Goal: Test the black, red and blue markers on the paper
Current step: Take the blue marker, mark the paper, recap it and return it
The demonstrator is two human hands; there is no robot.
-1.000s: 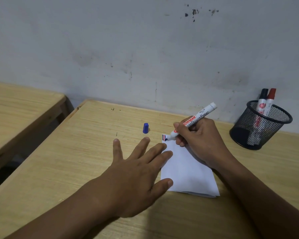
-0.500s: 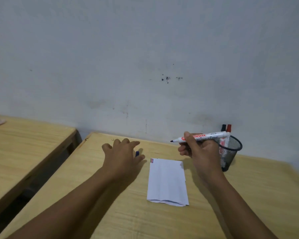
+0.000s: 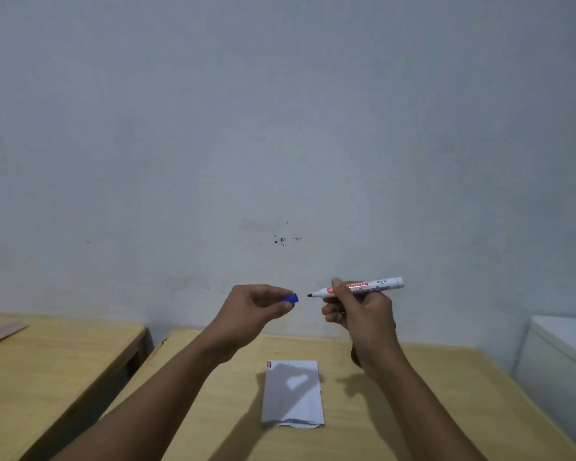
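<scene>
My right hand [image 3: 359,314] holds the uncapped white marker [image 3: 376,285] level in the air, its dark tip pointing left. My left hand [image 3: 256,307] pinches the blue cap [image 3: 290,298] a short gap from that tip, open end toward it. Both hands are raised above the wooden desk [image 3: 429,394]. Below them lies the folded white paper [image 3: 293,394], with short black, red and blue strokes at its top left corner [image 3: 269,364]. The mesh pen holder and the other markers are hidden behind my right wrist.
A second wooden desk [image 3: 47,354] stands to the left across a narrow gap. A white box-like object [image 3: 562,357] sits at the right edge. A grey-white wall rises right behind the desk.
My left hand picked the blue cap off the desk and lifted it. My right hand raised the marker off the paper and turned it level. The camera tilted up.
</scene>
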